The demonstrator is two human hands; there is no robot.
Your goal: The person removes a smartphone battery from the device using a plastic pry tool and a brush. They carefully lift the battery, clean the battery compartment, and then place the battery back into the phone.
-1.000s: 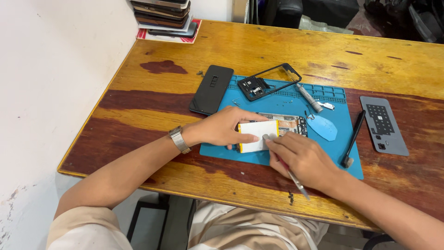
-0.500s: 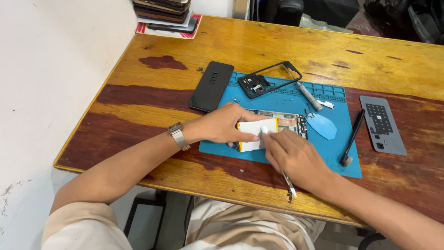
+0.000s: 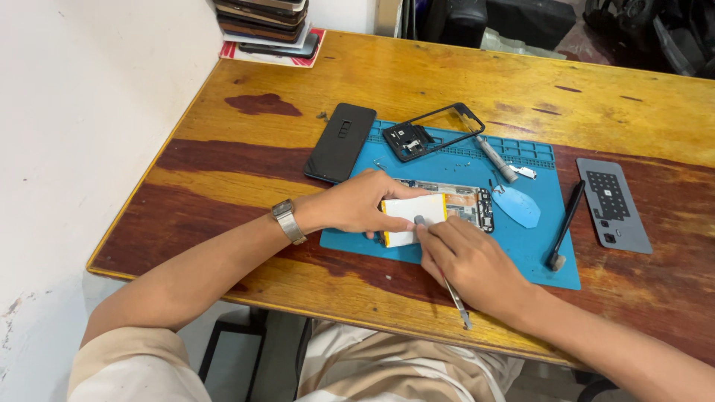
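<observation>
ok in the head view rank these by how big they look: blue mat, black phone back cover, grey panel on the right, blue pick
1. blue mat
2. black phone back cover and grey panel: look alike in size, not ranked
3. blue pick

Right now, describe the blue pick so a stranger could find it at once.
Start at the blue work mat on the wooden table. Right of the opened phone lies the blue pick: flat, teardrop-shaped, unlike the slim black tool beside it.
</observation>
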